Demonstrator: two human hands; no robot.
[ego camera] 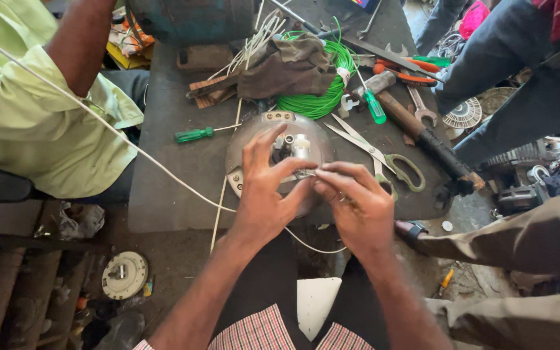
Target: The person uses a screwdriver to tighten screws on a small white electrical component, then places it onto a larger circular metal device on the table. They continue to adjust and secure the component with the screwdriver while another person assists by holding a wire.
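The person's two hands meet over a round metal motor (273, 162) at the near edge of the dark counter (163, 188). The left hand (264, 188) is spread open, with its fingers resting on the motor's top. The right hand (354, 201) is curled, and its fingertips pinch a thin wire (304, 173) just beside the left thumb. A white cord (131, 146) runs across the counter and under the hands.

Just right of the motor lie scissors (384, 159) with green handles. To the left lies a green screwdriver (194, 135). Farther back sits a coil of green wire (322, 97) with a brown cloth (286, 65) on it. A hammer (416, 126) and wrenches (422, 110) lie on the right. Another person in a green shirt (21, 110) sits at the far left.
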